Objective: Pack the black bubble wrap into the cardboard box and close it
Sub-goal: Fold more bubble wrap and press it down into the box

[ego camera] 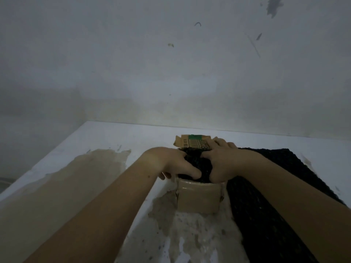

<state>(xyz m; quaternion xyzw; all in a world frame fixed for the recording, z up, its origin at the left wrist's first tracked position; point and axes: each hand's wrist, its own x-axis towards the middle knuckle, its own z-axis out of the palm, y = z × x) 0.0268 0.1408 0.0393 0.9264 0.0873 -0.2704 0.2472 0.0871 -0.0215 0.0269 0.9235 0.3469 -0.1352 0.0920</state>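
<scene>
1. Over the mouth of the cardboard box (199, 198), mid-table, I've got both hands down on the black bubble wrap (197, 168).
2. Left hand (176, 164): fingers and thumb curled into the wad, gripping it at the box's left rim. Right hand (222, 164): clamped round the same wad from the other side. Squeezing from both flanks should narrow it enough to go in, I reckon.
3. Only part of the wrap is inside. A long stretch runs out over the right rim and lies along the table (114, 137) under my right forearm, so there's plenty of feeding left, by my judgement.
4. The far flap (195, 144), green tape on it, stands up behind my knuckles, clear of the opening.
5. Edges: the near rim bows outward a little. Side flaps I can't make out beneath the hands.
6. Room: open table to the left and ahead, up to the wall (171, 73). The right side is taken by the trailing wrap, so I'd gather from there.
</scene>
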